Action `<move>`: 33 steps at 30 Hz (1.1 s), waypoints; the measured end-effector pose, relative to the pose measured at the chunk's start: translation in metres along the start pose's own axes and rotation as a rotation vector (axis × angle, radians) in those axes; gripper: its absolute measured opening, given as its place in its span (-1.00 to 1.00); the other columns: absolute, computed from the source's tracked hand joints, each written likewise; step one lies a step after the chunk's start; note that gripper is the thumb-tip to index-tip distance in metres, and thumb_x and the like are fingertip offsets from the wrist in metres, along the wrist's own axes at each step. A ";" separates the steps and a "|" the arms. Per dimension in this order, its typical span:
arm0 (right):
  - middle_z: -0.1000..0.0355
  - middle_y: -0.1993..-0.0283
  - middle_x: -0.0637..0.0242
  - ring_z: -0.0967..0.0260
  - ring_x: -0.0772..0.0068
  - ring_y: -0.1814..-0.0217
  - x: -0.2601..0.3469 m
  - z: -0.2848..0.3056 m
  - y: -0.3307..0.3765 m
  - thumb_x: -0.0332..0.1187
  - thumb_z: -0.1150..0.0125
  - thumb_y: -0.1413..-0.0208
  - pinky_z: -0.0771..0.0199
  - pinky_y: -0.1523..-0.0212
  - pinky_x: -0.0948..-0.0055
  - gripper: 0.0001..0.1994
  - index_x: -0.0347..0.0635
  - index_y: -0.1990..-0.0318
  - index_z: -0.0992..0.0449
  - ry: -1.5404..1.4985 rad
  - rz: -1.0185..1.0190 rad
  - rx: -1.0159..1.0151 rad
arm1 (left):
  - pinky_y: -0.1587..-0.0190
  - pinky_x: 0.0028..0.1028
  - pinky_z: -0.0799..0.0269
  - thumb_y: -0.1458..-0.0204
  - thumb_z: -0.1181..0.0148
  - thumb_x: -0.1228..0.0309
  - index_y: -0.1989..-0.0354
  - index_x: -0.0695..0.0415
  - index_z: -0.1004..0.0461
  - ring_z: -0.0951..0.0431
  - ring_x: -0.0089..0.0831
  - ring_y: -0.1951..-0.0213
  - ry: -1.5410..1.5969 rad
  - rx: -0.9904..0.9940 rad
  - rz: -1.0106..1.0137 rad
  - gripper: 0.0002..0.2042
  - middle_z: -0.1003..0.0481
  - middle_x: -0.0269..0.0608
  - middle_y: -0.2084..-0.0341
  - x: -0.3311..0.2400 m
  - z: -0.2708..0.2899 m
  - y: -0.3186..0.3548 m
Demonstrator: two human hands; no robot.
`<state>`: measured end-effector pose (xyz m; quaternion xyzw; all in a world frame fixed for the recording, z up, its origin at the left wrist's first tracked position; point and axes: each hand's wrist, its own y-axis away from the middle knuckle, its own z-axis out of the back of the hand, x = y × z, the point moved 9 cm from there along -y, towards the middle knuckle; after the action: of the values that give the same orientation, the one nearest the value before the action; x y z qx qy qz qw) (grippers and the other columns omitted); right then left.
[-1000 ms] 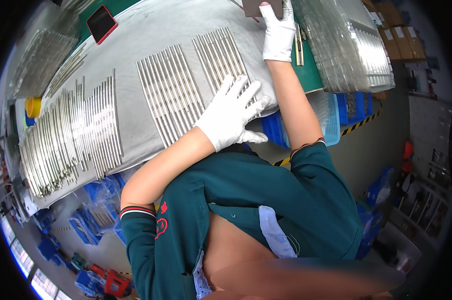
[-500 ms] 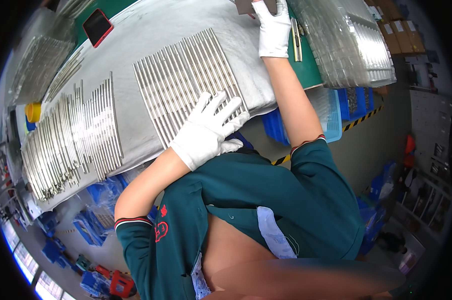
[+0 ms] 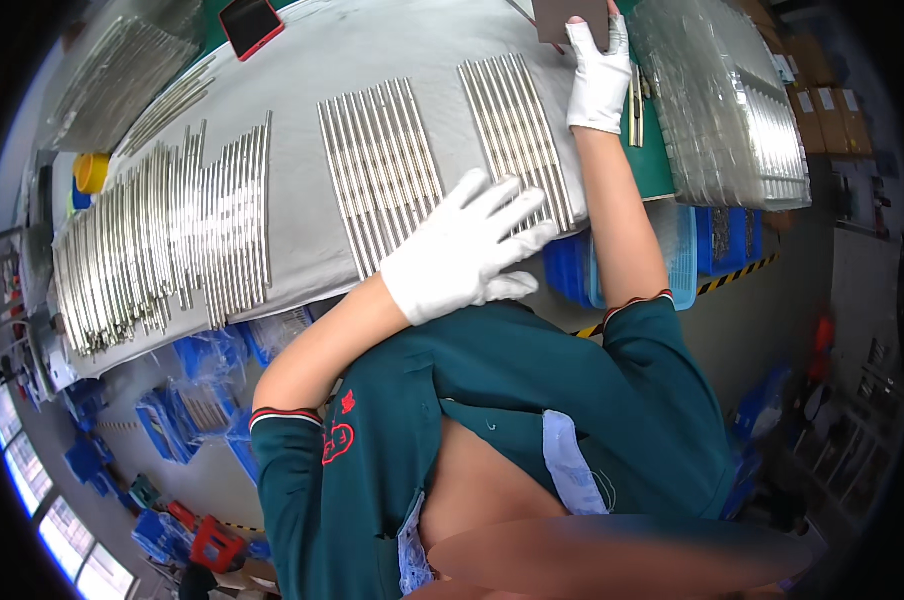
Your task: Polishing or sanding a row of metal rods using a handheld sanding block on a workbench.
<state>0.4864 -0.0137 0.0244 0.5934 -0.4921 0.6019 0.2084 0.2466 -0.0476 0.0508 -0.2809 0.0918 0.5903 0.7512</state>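
My left hand (image 3: 469, 248), in a white glove, has its fingers spread. Its fingertips lie at the near ends of a small row of silver metal rods (image 3: 512, 120), and whether they press on them I cannot tell. A second row of similar metal rods (image 3: 377, 165) lies left of it, across a gap of grey cloth. At the far edge my right hand (image 3: 602, 85), gloved with a bare thumb tip showing, grips a dark brown flat rectangular piece (image 3: 570, 18). The piece is partly cut off by the picture's top edge.
Many more rods (image 3: 162, 230) lie close together at the left of the cloth-covered table (image 3: 292, 110). A red-edged phone (image 3: 251, 27) and a yellow roll (image 3: 91, 173) lie beyond. Plastic-wrapped stacks (image 3: 717, 105) stand at the right, with blue bins (image 3: 717, 240) below.
The single block of rods has parted into two rows, the smaller one shifted right with my left hand. My right hand still holds the brown piece. The whole view has shifted somewhat.
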 end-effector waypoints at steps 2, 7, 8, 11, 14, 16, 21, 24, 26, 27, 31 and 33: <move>-0.36 -0.20 0.18 -0.28 0.34 -0.24 0.003 0.002 -0.001 -0.41 -0.20 -0.18 -0.23 -0.28 0.41 -0.48 -0.34 -0.28 -0.26 0.067 0.040 0.033 | -0.29 0.00 -0.10 0.10 -0.32 -0.05 -0.17 0.07 -0.43 -0.33 0.03 -0.23 -0.179 0.043 0.175 -0.33 -0.36 0.05 -0.19 0.013 0.014 0.025; -0.38 -0.18 0.18 -0.30 0.35 -0.22 -0.001 0.005 -0.003 -0.42 -0.22 -0.17 -0.24 -0.26 0.41 -0.48 -0.33 -0.28 -0.28 0.103 0.034 -0.010 | -0.31 0.15 0.01 0.16 -0.34 -0.13 -0.28 -0.06 -0.33 -0.28 0.06 -0.27 -0.277 0.128 0.412 -0.21 -0.30 0.04 -0.25 0.038 0.013 0.080; -0.39 -0.17 0.18 -0.30 0.34 -0.22 0.000 0.005 -0.003 -0.42 -0.22 -0.17 -0.24 -0.26 0.41 -0.48 -0.33 -0.27 -0.28 0.130 0.042 -0.015 | -0.31 0.15 -0.01 0.17 -0.35 -0.13 -0.30 -0.06 -0.31 -0.27 0.08 -0.27 -0.279 0.131 0.409 -0.18 -0.28 0.06 -0.26 0.038 0.010 0.081; -0.39 -0.17 0.18 -0.30 0.34 -0.22 0.001 0.004 -0.004 -0.40 -0.22 -0.18 -0.25 -0.26 0.41 -0.48 -0.33 -0.27 -0.29 0.145 0.043 0.004 | -0.33 0.14 0.00 0.18 -0.35 -0.14 -0.32 -0.06 -0.29 -0.26 0.11 -0.28 -0.262 0.124 0.379 -0.16 -0.27 0.06 -0.27 0.035 0.005 0.072; -0.39 -0.18 0.16 -0.30 0.34 -0.22 0.000 0.006 -0.003 -0.39 -0.22 -0.18 -0.25 -0.26 0.41 -0.47 -0.34 -0.28 -0.28 0.170 0.048 -0.008 | -0.34 0.13 0.02 0.18 -0.34 -0.16 -0.30 -0.05 -0.30 -0.27 0.10 -0.28 -0.240 0.122 0.329 -0.16 -0.28 0.06 -0.27 0.034 -0.005 0.057; -0.38 -0.19 0.15 -0.30 0.33 -0.23 0.000 0.006 -0.002 -0.38 -0.22 -0.18 -0.25 -0.26 0.40 -0.46 -0.34 -0.29 -0.27 0.167 0.034 -0.022 | -0.35 0.13 0.01 0.19 -0.34 -0.17 -0.29 -0.05 -0.32 -0.27 0.09 -0.29 -0.218 0.126 0.302 -0.17 -0.28 0.05 -0.27 0.032 -0.007 0.047; -0.37 -0.20 0.13 -0.30 0.31 -0.23 -0.001 0.003 -0.002 -0.36 -0.24 -0.17 -0.25 -0.26 0.38 -0.45 -0.33 -0.29 -0.27 0.150 0.042 0.000 | -0.36 0.15 0.04 0.18 -0.33 -0.17 -0.28 -0.04 -0.33 -0.26 0.07 -0.30 -0.200 0.126 0.278 -0.18 -0.28 0.05 -0.28 0.030 -0.011 0.039; -0.39 -0.18 0.15 -0.31 0.32 -0.22 -0.003 0.008 -0.003 -0.37 -0.24 -0.16 -0.26 -0.25 0.39 -0.46 -0.33 -0.28 -0.29 0.155 0.044 -0.021 | -0.36 0.15 0.06 0.19 -0.33 -0.18 -0.29 -0.04 -0.33 -0.26 0.05 -0.31 -0.213 0.148 0.315 -0.17 -0.29 0.04 -0.28 0.030 -0.007 0.048; -0.39 -0.18 0.15 -0.31 0.32 -0.21 -0.004 0.008 -0.003 -0.38 -0.24 -0.16 -0.26 -0.25 0.39 -0.46 -0.33 -0.27 -0.29 0.155 0.032 -0.023 | -0.35 0.15 0.06 0.19 -0.33 -0.18 -0.30 -0.05 -0.32 -0.27 0.04 -0.30 -0.242 0.166 0.340 -0.16 -0.29 0.03 -0.28 0.031 -0.004 0.060; -0.39 -0.17 0.16 -0.31 0.33 -0.21 -0.003 0.008 -0.004 -0.39 -0.24 -0.16 -0.27 -0.25 0.40 -0.47 -0.33 -0.27 -0.29 0.164 0.032 -0.015 | -0.35 0.16 0.06 0.18 -0.31 -0.18 -0.29 -0.06 -0.33 -0.28 0.02 -0.29 -0.248 0.156 0.359 -0.18 -0.31 0.00 -0.27 0.032 0.000 0.066; -0.40 -0.16 0.16 -0.32 0.34 -0.20 -0.001 0.007 -0.003 -0.40 -0.22 -0.17 -0.27 -0.24 0.41 -0.49 -0.33 -0.26 -0.30 0.155 0.045 -0.014 | -0.35 0.17 0.07 0.18 -0.32 -0.18 -0.29 -0.07 -0.34 -0.29 0.00 -0.29 -0.272 0.147 0.413 -0.19 -0.31 -0.04 -0.27 0.034 0.006 0.083; -0.40 -0.16 0.16 -0.32 0.34 -0.20 0.000 0.005 -0.002 -0.40 -0.22 -0.16 -0.27 -0.24 0.41 -0.48 -0.32 -0.27 -0.30 0.120 0.045 -0.017 | -0.35 0.17 0.07 0.19 -0.34 -0.16 -0.29 -0.08 -0.34 -0.28 0.00 -0.29 -0.264 0.147 0.421 -0.18 -0.31 -0.05 -0.27 0.034 0.008 0.084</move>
<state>0.4906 -0.0173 0.0245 0.5431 -0.4972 0.6368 0.2289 0.1759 -0.0030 0.0150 -0.1210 0.0922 0.7569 0.6356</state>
